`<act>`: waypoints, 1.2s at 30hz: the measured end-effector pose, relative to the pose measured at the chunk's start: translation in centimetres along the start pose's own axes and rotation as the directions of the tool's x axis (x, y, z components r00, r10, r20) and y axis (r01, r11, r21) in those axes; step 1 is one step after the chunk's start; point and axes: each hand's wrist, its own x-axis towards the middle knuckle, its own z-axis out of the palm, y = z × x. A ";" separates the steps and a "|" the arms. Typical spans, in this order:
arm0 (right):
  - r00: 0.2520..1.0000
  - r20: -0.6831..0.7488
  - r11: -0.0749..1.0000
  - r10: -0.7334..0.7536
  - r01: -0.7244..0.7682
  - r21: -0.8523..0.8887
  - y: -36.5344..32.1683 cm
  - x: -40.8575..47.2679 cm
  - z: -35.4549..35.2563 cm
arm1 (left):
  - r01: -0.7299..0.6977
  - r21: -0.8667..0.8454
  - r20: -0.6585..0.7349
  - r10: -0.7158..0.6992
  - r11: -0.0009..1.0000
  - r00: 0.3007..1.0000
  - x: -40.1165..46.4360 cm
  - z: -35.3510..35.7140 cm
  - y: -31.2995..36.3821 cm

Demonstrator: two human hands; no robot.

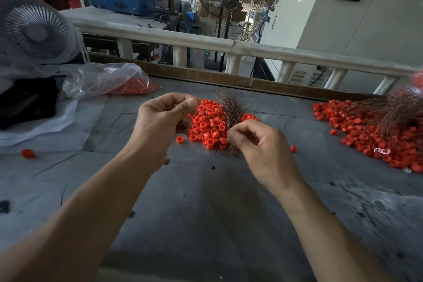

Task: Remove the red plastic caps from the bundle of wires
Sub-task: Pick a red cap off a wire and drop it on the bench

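A small bundle of thin copper-coloured wires [230, 110] lies on a pile of red plastic caps [207, 125] in the middle of the grey table. My right hand [261, 149] pinches the near end of this bundle between thumb and fingers. My left hand [163, 119] is raised just left of the pile, thumb pressed against curled fingers; whether a cap or wire sits between them is hidden. A larger wire bundle [393, 110] lies over a second heap of red caps [375, 137] at the right.
A clear plastic bag with red caps [107, 81] lies at the back left, beside a white desk fan [36, 32] and a black object [25, 101]. Loose caps [28, 153] dot the table [206, 201]. A cardboard strip [206, 76] and white railing [229, 47] edge the far side.
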 end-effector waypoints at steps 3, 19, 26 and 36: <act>0.987 -0.086 0.954 0.135 -0.106 0.281 -0.4 0.1 -0.3 | 0.045 -0.020 -0.026 -0.046 0.999 0.999 0.0 -0.2 -0.1; 0.832 0.002 0.313 0.554 -0.211 0.926 -2.2 0.7 -0.7 | 0.138 0.046 0.154 -0.144 0.989 0.978 -2.1 3.0 -1.5; 0.872 0.001 0.580 0.489 -0.326 0.747 -1.6 0.3 -0.9 | 0.165 0.029 0.101 -0.167 0.986 0.981 -2.1 3.0 -1.6; 0.955 -0.015 0.830 0.295 -0.249 0.499 -0.8 -0.1 -0.1 | 0.182 -0.092 0.148 -0.167 0.979 0.975 -2.0 2.9 -1.3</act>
